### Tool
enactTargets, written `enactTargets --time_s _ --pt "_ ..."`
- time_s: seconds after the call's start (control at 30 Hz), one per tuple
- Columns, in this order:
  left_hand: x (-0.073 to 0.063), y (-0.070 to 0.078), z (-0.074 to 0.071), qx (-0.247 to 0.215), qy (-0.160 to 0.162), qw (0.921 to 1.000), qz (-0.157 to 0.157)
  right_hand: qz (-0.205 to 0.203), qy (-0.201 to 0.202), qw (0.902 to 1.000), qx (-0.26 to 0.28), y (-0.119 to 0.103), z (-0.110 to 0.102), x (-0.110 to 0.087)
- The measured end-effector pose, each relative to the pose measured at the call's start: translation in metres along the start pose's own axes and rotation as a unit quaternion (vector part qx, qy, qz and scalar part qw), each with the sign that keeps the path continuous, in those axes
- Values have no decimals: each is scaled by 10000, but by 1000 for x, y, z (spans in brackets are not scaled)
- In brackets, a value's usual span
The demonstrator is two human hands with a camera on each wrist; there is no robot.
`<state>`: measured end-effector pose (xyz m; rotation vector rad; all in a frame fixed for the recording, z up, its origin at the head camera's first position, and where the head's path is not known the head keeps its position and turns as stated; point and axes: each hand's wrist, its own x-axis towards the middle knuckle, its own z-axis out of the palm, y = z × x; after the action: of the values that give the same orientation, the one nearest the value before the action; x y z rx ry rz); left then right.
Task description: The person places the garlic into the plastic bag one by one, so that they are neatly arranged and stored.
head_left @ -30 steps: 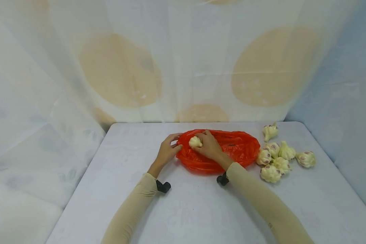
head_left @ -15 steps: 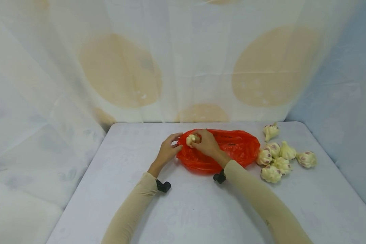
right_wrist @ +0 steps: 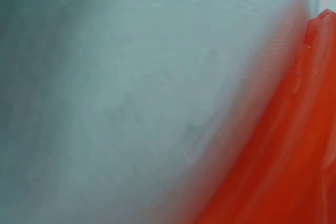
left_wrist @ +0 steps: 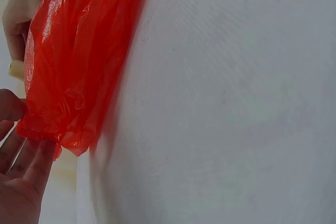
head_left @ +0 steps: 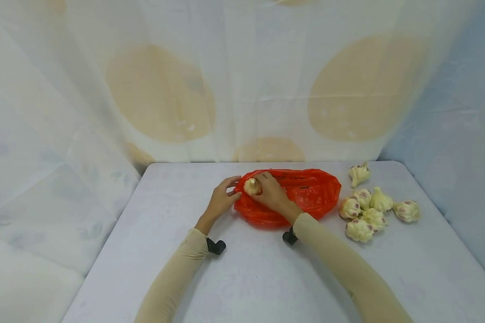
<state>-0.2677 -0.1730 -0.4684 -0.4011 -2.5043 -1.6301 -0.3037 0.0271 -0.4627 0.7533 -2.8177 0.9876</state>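
A red plastic bag (head_left: 311,197) lies with its mouth spread wide at the back middle of the white table. My left hand (head_left: 220,199) pinches the bag's left edge between thumb and fingers; the left wrist view shows the gathered film (left_wrist: 68,87) at those fingers. Over the bag's left part, my right hand (head_left: 274,193) holds a garlic bulb (head_left: 252,186), its stem end turned up toward the head camera. In the right wrist view only the bag's side (right_wrist: 283,156) and the table show, the hand itself being out of frame.
Several garlic bulbs (head_left: 359,230) lie close together to the right of the bag. One bulb (head_left: 359,174) sits apart near the back edge, another (head_left: 406,211) farther right. A hanging cloth (head_left: 266,89) stands behind the white table (head_left: 242,278).
My right hand has moved a little left with the garlic bulb, turning its stem upward. The bag's right part has shifted slightly left and its back rim has risen. My left hand stays put.
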Motion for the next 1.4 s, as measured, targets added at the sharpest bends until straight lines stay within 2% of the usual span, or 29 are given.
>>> enactTargets --time_s 0.33,0.53,0.73,0.9,1.03,1.2,1.3,1.4 --pt "3 -5 -3 318 -75 9995 11 -178 191 9981 562 -7 -13 5" --pt "7 -7 -6 391 -164 9991 -34 -172 -85 9971 738 -15 -24 8" --pt "5 -7 -6 340 -266 9991 28 -195 -510 9974 462 -19 -28 10" --pt "4 -7 -3 324 -283 9991 56 -279 -575 9969 462 -13 -25 11" --pt "3 -7 -2 335 -275 9991 0 -195 -689 9961 513 -5 -20 11" --pt "2 -7 -1 394 -275 9988 -129 128 -1012 9933 534 3 -13 10" --pt "3 -7 -1 462 -289 9984 -123 312 -1008 9921 674 8 -11 10" --pt "4 -8 -1 527 -296 9981 -90 320 -962 9918 780 10 -11 12"
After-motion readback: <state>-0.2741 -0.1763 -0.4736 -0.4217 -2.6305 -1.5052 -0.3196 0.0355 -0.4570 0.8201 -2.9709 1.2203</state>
